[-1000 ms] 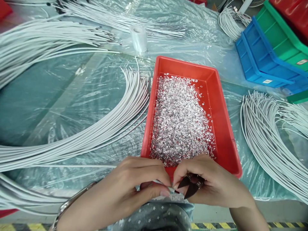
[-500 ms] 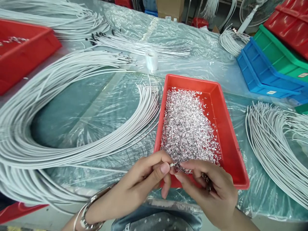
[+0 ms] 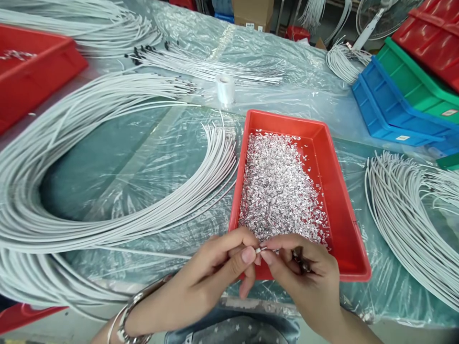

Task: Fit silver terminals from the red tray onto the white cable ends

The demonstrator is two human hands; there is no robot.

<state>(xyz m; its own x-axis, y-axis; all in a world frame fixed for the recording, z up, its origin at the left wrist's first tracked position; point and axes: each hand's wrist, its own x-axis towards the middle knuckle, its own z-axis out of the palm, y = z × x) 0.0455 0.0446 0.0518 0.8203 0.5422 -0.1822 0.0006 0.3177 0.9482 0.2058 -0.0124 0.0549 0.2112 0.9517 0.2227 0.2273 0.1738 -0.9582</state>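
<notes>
OK, white cable end [image 3: 258,250] is up in the air over the nr L corner of the red plastic tray [image 3: 342,239], pinched btwn both hands. L hand [image 3: 215,270] grips it w/ thumb & index finger; R hand [image 3: 308,277] has thumb & index nearly closed at the bare-looking tip, w/ a dark hand tool [image 3: 300,260] tucked in the palm, mostly hidden by fingers, so can't tell if its blades are apart. Metal bracelet [image 3: 131,308] on L wrist.

Tray sits nr the front edge of the counter [image 3: 107,162], w/ silvery foil scraps [image 3: 278,191] heaped mostly along its L side; R side mostly bare red. Counter's covered in clear film.

L of tray: big looped bundle of white cables [image 3: 143,222], cut ends just beside tray's L edge, loop reaching counter's L side. Behind tray's far L corner: upright roll of clear film [image 3: 225,91], then a straighter bunch of black-ended cables [image 3: 208,67] toward the back edge. Another red tray [image 3: 46,76], w/ some scraps, at far L.

R of tray: curved white cable bundle [image 3: 398,205]; beyond it, stacked blue, green & red bins [image 3: 412,76] by counter's R edge. Past back edge: cardboard box [image 3: 253,13], fan [image 3: 380,19].
</notes>
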